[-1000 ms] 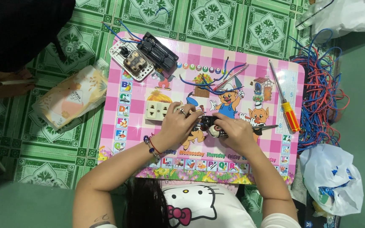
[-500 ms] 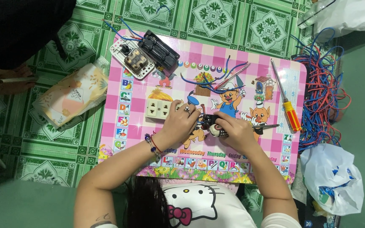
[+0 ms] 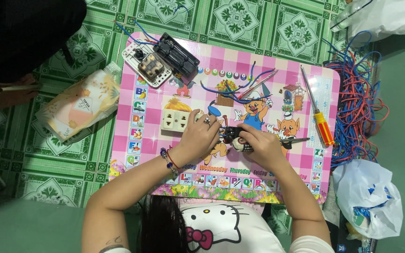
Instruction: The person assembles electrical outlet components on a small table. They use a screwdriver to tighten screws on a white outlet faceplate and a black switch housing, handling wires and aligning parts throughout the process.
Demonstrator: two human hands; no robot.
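Right now both my hands meet over the middle of the pink cartoon table [image 3: 268,65]. My left hand [image 3: 201,135] is curled, fingers closed on the near edge of a small black part [image 3: 231,132], and my right hand [image 3: 262,146] is closed round its other side, thumb pressed over a rounded pale piece that I cannot make out well. It may be the head of a plug, but my fingers cover most of it. A thin dark tool [image 3: 295,139] sticks out to the right from under my right hand; its handle end is hidden in my palm.

Just beside my left knuckles lies a cream socket block [image 3: 175,120], partly covered by my fingers. Farther up, blue wires [image 3: 233,87] loop across the tabletop, their ends lost under each other. At the far left corner sit a white switch plate [image 3: 146,65] and a black box [image 3: 176,54], touching. An orange-handled screwdriver [image 3: 318,114] lies well apart on the right. Off the table, a tangle of red and blue wire [image 3: 358,102] spreads on the floor, cut off by a white bag [image 3: 369,197].
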